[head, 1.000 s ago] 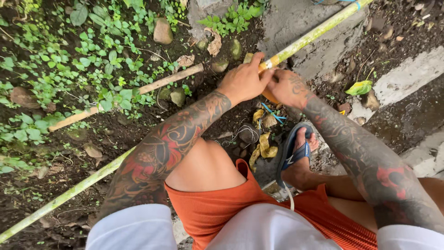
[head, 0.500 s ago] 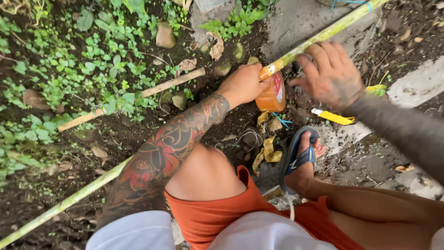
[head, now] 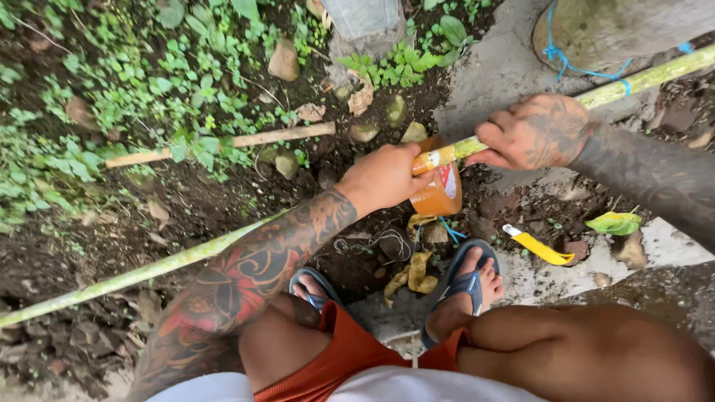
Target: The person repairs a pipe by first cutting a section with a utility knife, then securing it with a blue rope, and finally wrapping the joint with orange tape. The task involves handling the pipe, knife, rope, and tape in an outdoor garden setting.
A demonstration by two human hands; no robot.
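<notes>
A long green bamboo pole runs from the lower left to the upper right. My left hand grips a brown roll of packing tape where it meets the pole, and tape is wrapped around the pole there. Just to the right, my right hand is closed around the pole. A yellow utility knife lies on the ground below my right hand, apart from both hands.
I squat with my feet in blue sandals on dark soil. A thin cut stick lies among green weeds at the left. A blue cord ties the pole to a concrete post at the upper right. Stones lie scattered about.
My right hand, open above the ground half a second ago, now grips the pole to the right of the tape. The left hand has stayed on the tape roll.
</notes>
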